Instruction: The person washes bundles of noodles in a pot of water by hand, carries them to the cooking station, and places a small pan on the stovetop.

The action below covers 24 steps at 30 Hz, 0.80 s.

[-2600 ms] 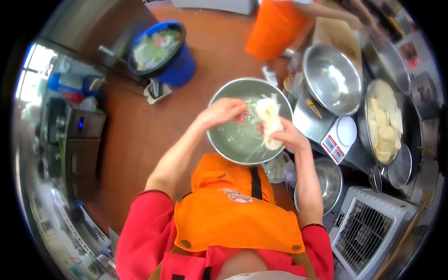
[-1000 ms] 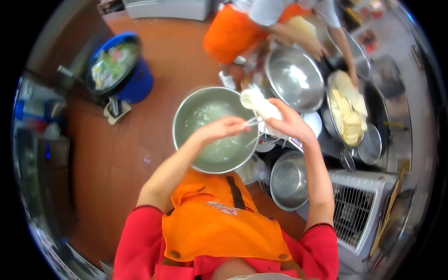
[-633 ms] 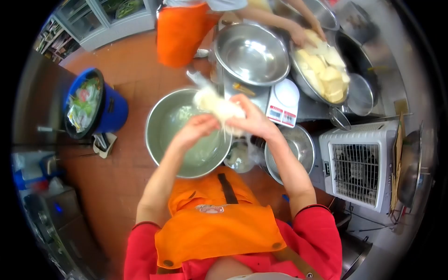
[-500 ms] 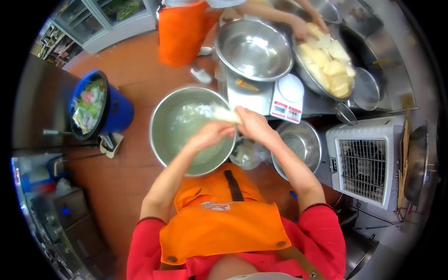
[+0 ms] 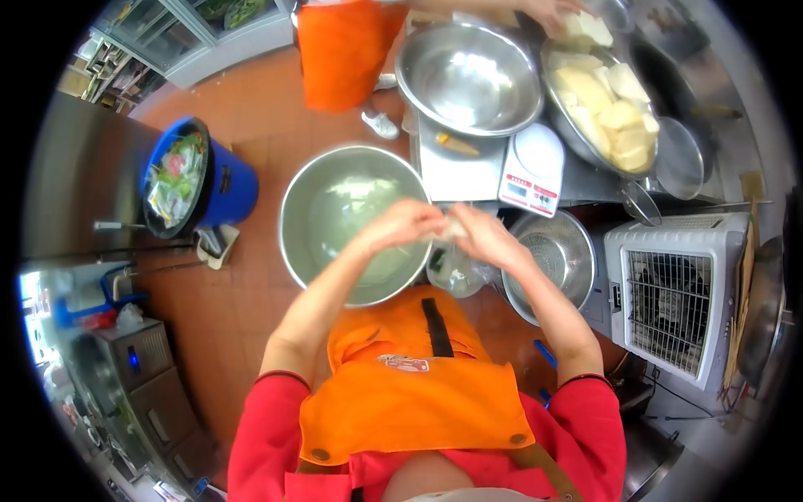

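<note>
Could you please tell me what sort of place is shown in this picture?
Most likely a professional kitchen, though I cannot be certain. What suggests it: a digital scale on a metal counter, a large steel bowl beside it, and another bowl heaped with pale yellow pieces that look like food.

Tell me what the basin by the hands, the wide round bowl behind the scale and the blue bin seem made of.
Basin: likely steel, dull inside, with a thin bright rim. Bowl: probably stainless steel, polished, given its sharp white glints. Blue bin: apparently plastic, smooth, its colour even.
</note>
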Available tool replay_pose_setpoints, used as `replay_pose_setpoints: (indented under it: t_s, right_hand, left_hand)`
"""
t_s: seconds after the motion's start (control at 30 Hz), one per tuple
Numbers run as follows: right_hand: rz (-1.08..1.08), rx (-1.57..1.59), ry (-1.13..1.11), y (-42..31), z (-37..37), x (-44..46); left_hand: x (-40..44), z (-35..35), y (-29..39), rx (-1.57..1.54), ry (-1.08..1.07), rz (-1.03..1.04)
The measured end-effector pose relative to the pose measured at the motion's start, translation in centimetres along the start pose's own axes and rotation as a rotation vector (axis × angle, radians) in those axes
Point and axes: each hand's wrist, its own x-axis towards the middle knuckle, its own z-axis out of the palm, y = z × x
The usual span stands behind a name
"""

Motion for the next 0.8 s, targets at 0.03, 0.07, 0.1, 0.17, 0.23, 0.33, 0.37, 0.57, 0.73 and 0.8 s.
replay_pose_setpoints:
  t_s: [0.03,0.07,0.1,0.17,0.23,0.33,0.37,0.57,0.73,0.8]
  right_hand:
    - [-0.017,0.119,-0.111,-1.0,-0.8,-0.4]
    - [-0.032,0.238,-0.218,-2.2,-2.2,-0.9]
    - [-0.075,0.399,-0.175,-2.2,-3.3,-1.2]
    - [0.058,0.771,-0.003,-0.9,-4.6,-1.2]
    - [0.104,0.477,0.255,0.9,-4.3,0.0]
    - [0.069,-0.099,0.000,2.3,-2.2,-0.7]
    - [-0.048,0.022,-0.127,2.4,-1.7,-1.7]
    - [0.174,0.741,0.293,3.1,-4.1,-2.0]
    - [-0.112,0.206,-0.193,3.0,-2.1,-3.7]
    - [0.002,0.586,-0.197,2.4,-4.2,-4.1]
  left_hand:
    - [0.2,-0.9,-0.5,-0.018,-0.010,-0.003]
    - [0.1,-1.4,-0.7,-0.154,0.017,-0.081]
    - [0.2,-1.8,-0.7,-0.288,0.039,-0.156]
    - [0.7,-0.2,-0.5,-0.352,0.077,-0.111]
    - [0.6,3.0,1.0,-0.105,0.014,-0.022]
    - [1.3,2.0,1.6,0.013,0.032,-0.042]
    - [1.8,0.5,1.4,-0.032,-0.005,-0.051]
    - [2.6,4.0,0.9,-0.135,-0.024,-0.086]
    - [3.2,1.7,2.2,0.000,-0.099,0.046]
    - [3.6,2.8,0.6,-0.480,-0.171,-0.083]
